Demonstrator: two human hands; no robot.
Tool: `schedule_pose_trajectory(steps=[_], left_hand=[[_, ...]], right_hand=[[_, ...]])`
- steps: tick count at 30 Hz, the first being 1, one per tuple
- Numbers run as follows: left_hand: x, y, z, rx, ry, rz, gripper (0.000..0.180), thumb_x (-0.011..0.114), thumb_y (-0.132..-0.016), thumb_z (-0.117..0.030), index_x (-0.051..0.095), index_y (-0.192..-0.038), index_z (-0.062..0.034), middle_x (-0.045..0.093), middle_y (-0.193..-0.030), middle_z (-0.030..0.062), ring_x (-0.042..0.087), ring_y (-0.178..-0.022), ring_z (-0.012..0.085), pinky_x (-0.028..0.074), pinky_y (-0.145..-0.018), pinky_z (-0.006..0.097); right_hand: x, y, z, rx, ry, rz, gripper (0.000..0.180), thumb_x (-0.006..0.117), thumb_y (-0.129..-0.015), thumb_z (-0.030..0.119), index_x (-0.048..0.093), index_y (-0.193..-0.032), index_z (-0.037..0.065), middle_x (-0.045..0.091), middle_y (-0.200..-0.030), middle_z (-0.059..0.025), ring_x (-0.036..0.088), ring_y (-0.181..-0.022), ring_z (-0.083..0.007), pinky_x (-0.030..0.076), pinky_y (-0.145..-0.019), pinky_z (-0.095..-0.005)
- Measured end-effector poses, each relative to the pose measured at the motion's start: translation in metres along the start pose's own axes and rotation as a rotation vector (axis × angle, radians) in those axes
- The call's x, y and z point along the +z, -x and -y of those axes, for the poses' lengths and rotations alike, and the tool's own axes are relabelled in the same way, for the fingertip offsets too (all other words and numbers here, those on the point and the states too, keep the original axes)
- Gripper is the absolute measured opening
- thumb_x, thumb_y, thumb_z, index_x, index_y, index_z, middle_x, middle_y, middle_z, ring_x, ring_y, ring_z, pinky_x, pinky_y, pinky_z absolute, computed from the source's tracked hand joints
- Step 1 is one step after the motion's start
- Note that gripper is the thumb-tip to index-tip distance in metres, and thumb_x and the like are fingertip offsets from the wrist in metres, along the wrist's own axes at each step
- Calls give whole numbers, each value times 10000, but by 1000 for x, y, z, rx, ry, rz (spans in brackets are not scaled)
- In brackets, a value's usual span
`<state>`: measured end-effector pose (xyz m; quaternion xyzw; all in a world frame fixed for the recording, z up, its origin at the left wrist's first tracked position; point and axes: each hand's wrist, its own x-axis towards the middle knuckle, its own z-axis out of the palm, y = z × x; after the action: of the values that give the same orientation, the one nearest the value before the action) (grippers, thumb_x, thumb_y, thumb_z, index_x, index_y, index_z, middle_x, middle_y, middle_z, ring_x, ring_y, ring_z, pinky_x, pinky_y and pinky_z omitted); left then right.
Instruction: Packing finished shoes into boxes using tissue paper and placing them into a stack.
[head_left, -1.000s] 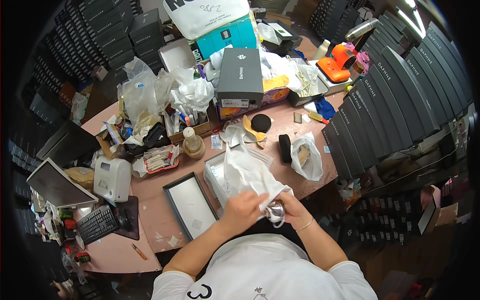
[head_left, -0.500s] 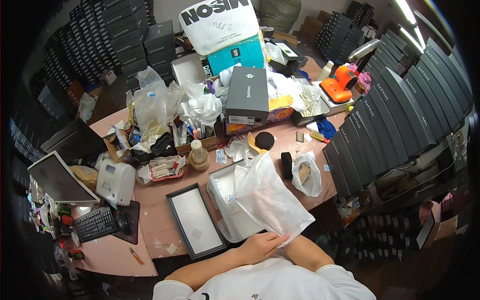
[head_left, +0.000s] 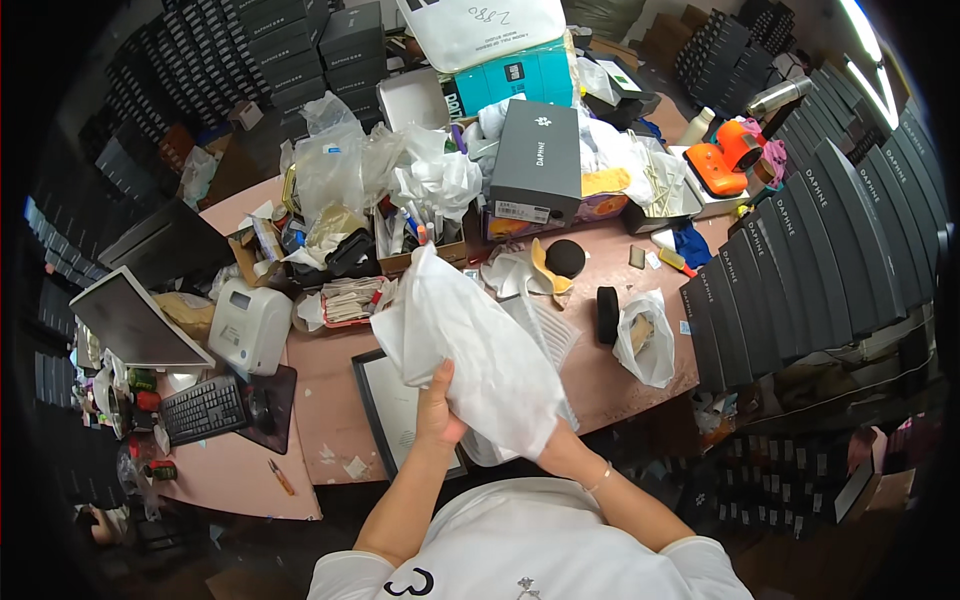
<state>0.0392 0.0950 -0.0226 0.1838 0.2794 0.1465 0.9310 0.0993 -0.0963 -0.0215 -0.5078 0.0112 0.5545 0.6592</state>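
Note:
Above the table edge in front of me is a limp white cloth bag [head_left: 490, 350], its upper end raised toward the far side. My left hand [head_left: 438, 412] grips its left side, the thumb lying upright along the fabric. My right hand [head_left: 565, 450], with a thin bracelet at the wrist, is at the bag's near end; the cloth covers its fingers. Whether anything is inside the bag I cannot make out. Below it a clear plastic box [head_left: 488, 452] shows in part, with a ribbed side [head_left: 550, 335]. A dark-rimmed shallow box part [head_left: 375, 400] lies to its left, partly covered.
At the left are a keyboard [head_left: 203, 408], a monitor [head_left: 140, 320] and a white label printer [head_left: 250, 325]. A small white plastic bag [head_left: 645, 340] and black brush-like block [head_left: 607, 315] stand right. Dark shoeboxes [head_left: 800, 270] are stacked beyond. A grey shoebox [head_left: 537, 160] tops the clutter behind.
The white bag has swung up and left, now covering part of the boxes. My left hand has moved from its near corner to its left side. The whole view has shifted slightly.

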Motion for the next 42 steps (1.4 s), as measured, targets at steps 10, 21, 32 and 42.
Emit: schedule_pose_trajectory(steps=[10, 21, 32, 42], left_hand=[[19, 68, 69, -10, -936, 316, 549, 719, -843, -213, 486, -1283, 19, 530, -1237, 105, 501, -1125, 177, 440, -936, 324], [-140, 45, 121, -343, -16, -563, 324, 617, -917, -271, 582, -1156, -55, 602, -1046, 71, 561, -936, 184, 465, -779, 326], [-35, 57, 91, 673, -1584, 754, 252, 697, -790, -184, 683, -1016, -74, 608, -1162, 124, 551, -1096, 300, 367, -980, 481], [-18, -38, 69, 825, -2183, 710, 300, 710, -787, -299, 644, -913, -35, 513, -1223, 224, 473, -1180, 339, 335, -1008, 496]], right_hand=[[-9, 21, 13, -547, 60, -323, 547, 585, -933, 219, 369, -1372, -25, 489, -1343, -103, 481, -1216, -205, 385, -1022, -333], [-58, -113, -92, -221, 1493, -198, 506, 685, -782, 248, 547, -1201, -2, 604, -1147, -245, 580, -1057, -403, 463, -885, -430], [-146, -157, -186, -539, 918, -16, 450, 597, -849, 266, 520, -1233, 45, 584, -1196, -201, 566, -1069, -371, 454, -906, -395], [-113, 40, 105, -784, 1530, -1035, 588, 690, -748, 113, 492, -1301, 79, 422, -1323, -246, 419, -1201, -426, 328, -991, -514]])
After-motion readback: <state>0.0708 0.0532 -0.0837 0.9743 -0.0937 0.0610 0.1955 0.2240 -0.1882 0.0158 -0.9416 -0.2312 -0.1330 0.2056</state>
